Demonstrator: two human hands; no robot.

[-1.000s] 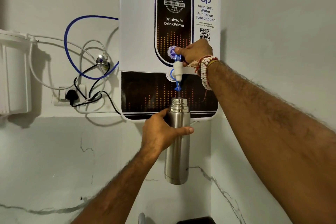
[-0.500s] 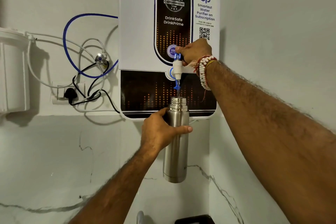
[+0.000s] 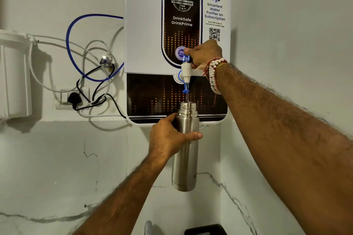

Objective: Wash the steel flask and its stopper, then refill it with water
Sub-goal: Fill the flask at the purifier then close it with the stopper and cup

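1. The left hand's fingers (image 3: 196, 135) are clamping round the upper body of the steel flask (image 3: 186, 160). The thumb is lying across the front and the others are curling behind, so the left hand (image 3: 168, 135) alone is carrying the flask in the air.
2. The right hand's fingers (image 3: 188, 51) are pinching the blue lever (image 3: 185, 58) on top of the white tap (image 3: 185, 71). The right hand (image 3: 205, 53) is wearing a white bead bracelet (image 3: 214, 76) at the wrist.
3. The flask is hanging upright under the spout, with its open threaded mouth (image 3: 188, 105) near the spout but apart from it. A thin stream of water (image 3: 187, 97) is falling into it. The stopper is not showing anywhere.
4. The tap is sitting on the front of a wall-mounted DrinkPrime water purifier (image 3: 145, 44). Well to its left, a blue hose (image 3: 71, 44) is looping above a black plug (image 3: 73, 99) in a wall socket.
5. Judging from this, the refill is under way, but the steel is hiding the water level.
6. Overflow is the likeliest slip, because the level is only showing once it nears the neck.
7. The flask is probably getting heavier as it fills. If water runs down the steel, a 1-handed grip could slide.
8. The mouth is narrow, so a small sideways drift would be sending the stream down the outside.
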